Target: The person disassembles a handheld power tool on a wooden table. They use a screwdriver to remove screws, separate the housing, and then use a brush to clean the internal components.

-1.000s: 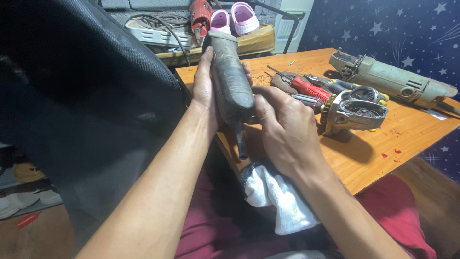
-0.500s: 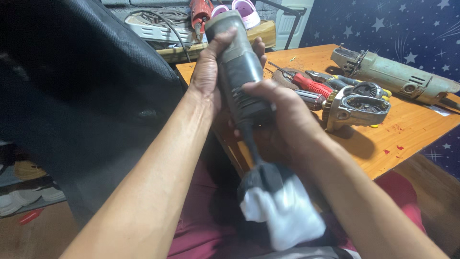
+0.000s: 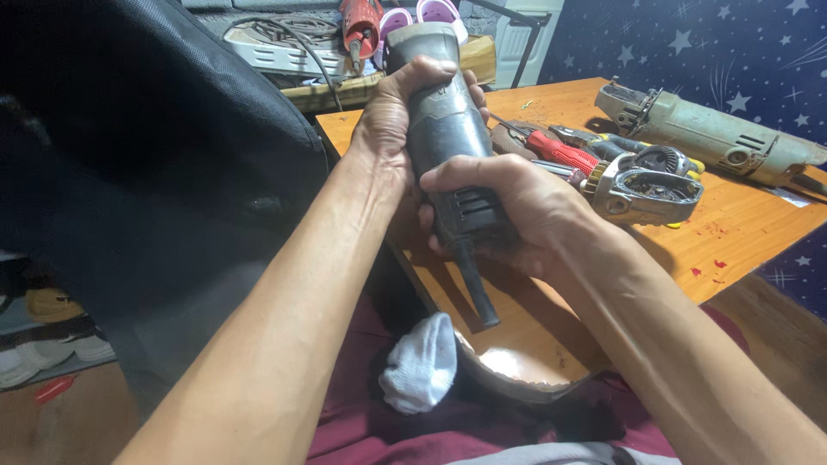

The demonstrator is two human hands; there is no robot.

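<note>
I'm tilting the grinder body (image 3: 448, 138) upright now; left hand (image 3: 392, 120) and right hand (image 3: 508, 207) both clamping it (white rag (image 3: 422, 362) dropped onto my lap).

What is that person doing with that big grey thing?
The person grips a grey power tool body in both hands: the left hand near its top, the right hand around its lower end. Behind it, on the wooden table, lie a metal gear head, a red-handled screwdriver and another grinder.
</note>
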